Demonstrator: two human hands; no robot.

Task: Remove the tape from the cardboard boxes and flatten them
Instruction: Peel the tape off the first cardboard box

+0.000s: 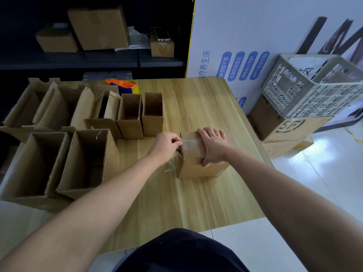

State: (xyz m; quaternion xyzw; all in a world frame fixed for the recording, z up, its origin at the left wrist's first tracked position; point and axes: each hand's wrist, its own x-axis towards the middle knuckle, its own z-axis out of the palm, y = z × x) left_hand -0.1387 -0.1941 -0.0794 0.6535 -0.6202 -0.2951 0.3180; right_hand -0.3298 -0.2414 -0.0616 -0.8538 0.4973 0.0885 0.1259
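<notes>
Small brown cardboard box (198,158) near tabletop (196,103) right edge | right hand (213,147) grips its top | left hand (169,143) pinches clear tape strip (189,143) at its left edge

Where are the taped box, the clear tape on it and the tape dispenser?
taped box (198,168): head view, on its near side wall.
clear tape (191,143): head view, on the strip across the box top.
tape dispenser (120,84): head view, on its orange top part.
</notes>
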